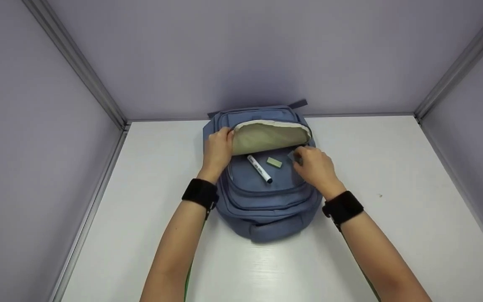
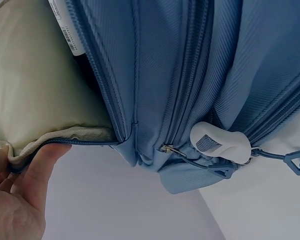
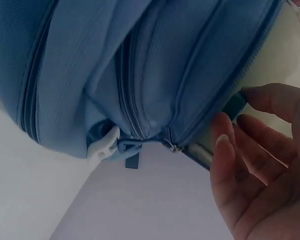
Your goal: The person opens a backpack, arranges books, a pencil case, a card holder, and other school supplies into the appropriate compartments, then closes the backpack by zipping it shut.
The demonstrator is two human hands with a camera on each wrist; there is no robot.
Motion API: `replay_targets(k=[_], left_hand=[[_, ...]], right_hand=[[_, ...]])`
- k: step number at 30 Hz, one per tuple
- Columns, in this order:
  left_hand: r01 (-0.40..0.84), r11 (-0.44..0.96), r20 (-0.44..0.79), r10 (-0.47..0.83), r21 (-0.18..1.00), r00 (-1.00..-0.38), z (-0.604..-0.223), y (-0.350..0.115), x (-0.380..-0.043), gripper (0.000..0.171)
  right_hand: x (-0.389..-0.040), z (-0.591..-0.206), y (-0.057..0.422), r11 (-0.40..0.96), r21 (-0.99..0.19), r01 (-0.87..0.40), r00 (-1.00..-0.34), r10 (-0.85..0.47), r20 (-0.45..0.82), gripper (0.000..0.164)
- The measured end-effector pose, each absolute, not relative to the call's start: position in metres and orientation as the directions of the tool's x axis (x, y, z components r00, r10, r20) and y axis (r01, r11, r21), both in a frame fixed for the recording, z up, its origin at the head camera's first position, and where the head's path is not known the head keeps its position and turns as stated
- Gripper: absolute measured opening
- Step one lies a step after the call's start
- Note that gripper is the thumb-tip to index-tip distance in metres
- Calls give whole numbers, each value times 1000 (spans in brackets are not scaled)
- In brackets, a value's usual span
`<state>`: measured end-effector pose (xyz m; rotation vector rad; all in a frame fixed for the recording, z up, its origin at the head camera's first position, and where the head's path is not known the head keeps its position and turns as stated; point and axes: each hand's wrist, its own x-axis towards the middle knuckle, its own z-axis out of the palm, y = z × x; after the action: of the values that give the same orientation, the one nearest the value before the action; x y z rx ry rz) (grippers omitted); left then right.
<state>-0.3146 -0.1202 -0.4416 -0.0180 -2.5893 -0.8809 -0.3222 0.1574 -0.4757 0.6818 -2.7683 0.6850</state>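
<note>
A blue backpack (image 1: 266, 201) lies on the white table with its front pocket unzipped. The folded-down pocket flap (image 1: 268, 136) shows a pale cream lining. My left hand (image 1: 217, 152) pinches the flap's left edge between thumb and fingers. On the blue fabric lie a white marker (image 1: 260, 169) with a dark cap and a small pale green block (image 1: 274, 162), like an eraser. At the pocket's right side, my right hand (image 1: 316, 167) pinches a small dark teal block (image 3: 234, 105). The fingers partly cover it, so its kind is unclear.
White zipper pulls hang at the bag's sides, one pull (image 2: 220, 142) on the left and another pull (image 3: 104, 146) on the right. A dark strap (image 1: 298, 103) sticks out towards the back wall (image 1: 250, 54). Grey panels enclose the table (image 1: 392, 167).
</note>
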Motion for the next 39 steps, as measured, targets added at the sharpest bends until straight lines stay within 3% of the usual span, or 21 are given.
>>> replay_targets(k=[10,16,21,24,26,29,35,39], left_hand=[[135,798,367,-115,588,-923,-442,-121,-313,24],[136,803,364,-106,580,-925,-443,-123,-313,26],[143,802,381,-111,580,-918,-444,-123,-313,25],[146,798,378,-109,585,-919,-444,-122,-312,25],[148,794,375,-106,589,-921,-444,-121,-312,25],[153,793,370,-98,590,-924,-443,-120,-310,24],[190,796,389,-62,575,-919,-445,-121,-307,24],[244,784,413,-17,570,-911,-448,-125,-304,25]], right_hand=[[-326,-488,143,687,-480,-546,-837,-427,341,13],[-317,-474,148,711,-409,-573,-818,-459,348,16],[-317,-455,152,640,-370,-673,-719,-448,532,12],[-324,-447,155,608,-353,-711,-651,-378,659,14],[-331,-445,156,607,-365,-706,-640,-326,695,18],[-340,-444,159,620,-410,-669,-681,-291,672,25],[-345,-447,165,643,-527,-556,-823,-335,459,34],[-344,-447,169,645,-560,-519,-854,-359,377,34]])
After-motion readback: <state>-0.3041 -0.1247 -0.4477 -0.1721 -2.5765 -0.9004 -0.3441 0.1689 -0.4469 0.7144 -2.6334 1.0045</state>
